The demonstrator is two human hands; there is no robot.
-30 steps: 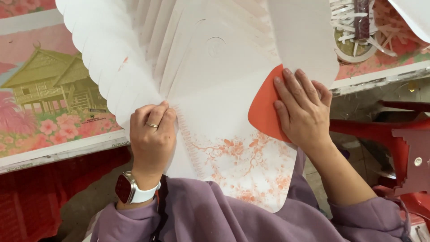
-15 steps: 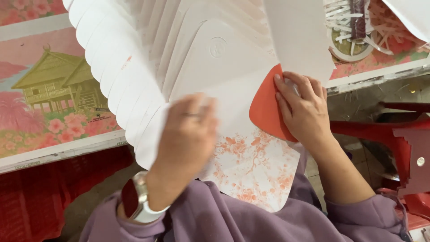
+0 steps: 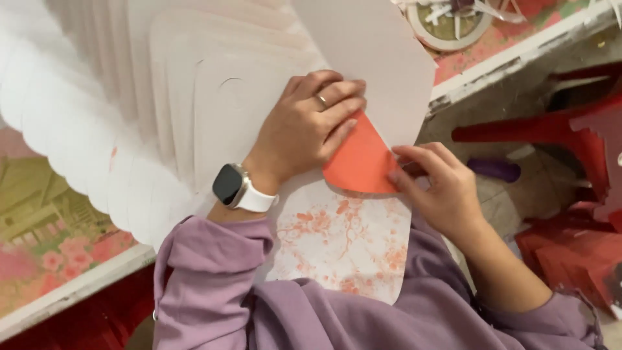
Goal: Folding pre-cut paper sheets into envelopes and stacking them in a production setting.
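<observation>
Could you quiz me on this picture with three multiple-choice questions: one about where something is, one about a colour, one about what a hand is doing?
1. Where is the watch?
A. on the left wrist
B. on the table
C. on the right wrist

2. What colour is the curved paper piece between the hands?
A. blue
B. orange-red
C. green

3. What is the left hand doing?
A. hanging free
B. gripping scissors
C. pressing flat on the white sheets

Answers:
1 A, the strap circles the left wrist.
2 B, it shows orange-red against the white.
3 C, its fingers lie spread on the paper; the right hand touches the orange-red edge.
</observation>
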